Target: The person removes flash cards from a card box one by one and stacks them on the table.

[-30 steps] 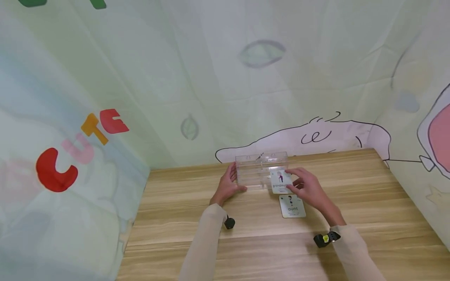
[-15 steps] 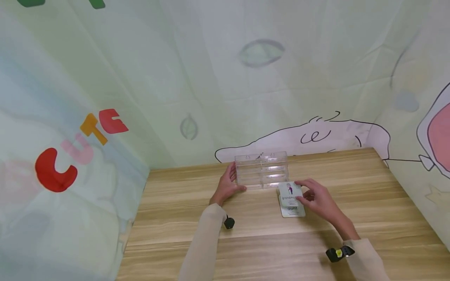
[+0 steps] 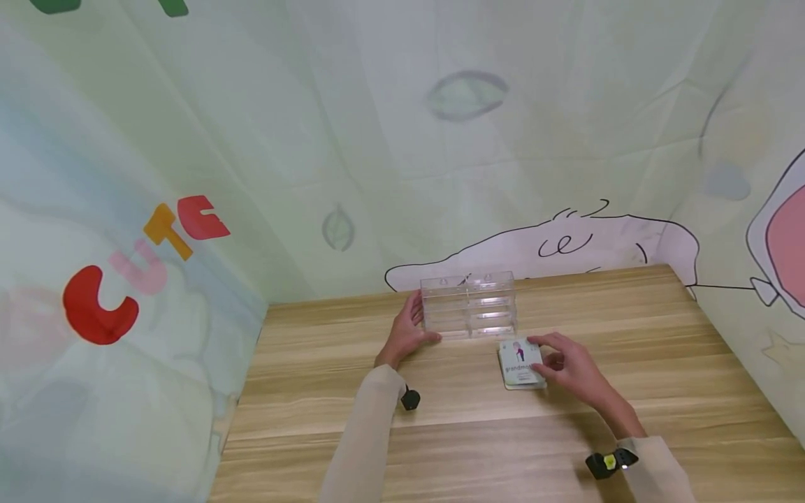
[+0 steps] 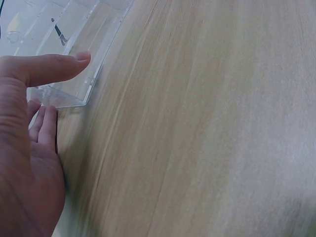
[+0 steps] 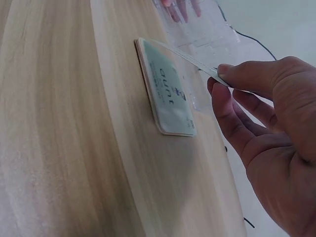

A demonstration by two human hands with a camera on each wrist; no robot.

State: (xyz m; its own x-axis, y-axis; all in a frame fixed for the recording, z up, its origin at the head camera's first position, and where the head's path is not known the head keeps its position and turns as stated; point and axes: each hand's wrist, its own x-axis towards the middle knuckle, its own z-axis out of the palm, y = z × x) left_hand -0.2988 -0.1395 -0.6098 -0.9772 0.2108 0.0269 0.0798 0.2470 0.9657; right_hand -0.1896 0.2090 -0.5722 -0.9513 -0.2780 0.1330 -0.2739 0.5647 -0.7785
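A clear plastic rack (image 3: 468, 304), split into two columns of tiers, stands at the back of the wooden table. My left hand (image 3: 407, 332) grips its left side, thumb at the lower front edge; the left wrist view shows the thumb (image 4: 59, 67) lying across the front corner. My right hand (image 3: 569, 367) pinches a flash card (image 3: 519, 360) printed "grandmother" by its right edge. Beneath it lies a small stack of cards, and the right wrist view shows the top one, an "aunt" card (image 5: 165, 89). The held card (image 5: 200, 65) slants over that stack, its near edge raised between thumb and fingers.
The wooden tabletop (image 3: 465, 447) ends at the back against a printed curtain (image 3: 402, 175) with cartoon shapes and coloured letters. Black wrist cameras sit on both wrists, the left camera (image 3: 411, 399) and the right camera (image 3: 602, 465).
My right hand has brought the grandmother card from in front of the rack's right column toward me, over the aunt card, and lowered it there. My left hand has stayed on the rack.
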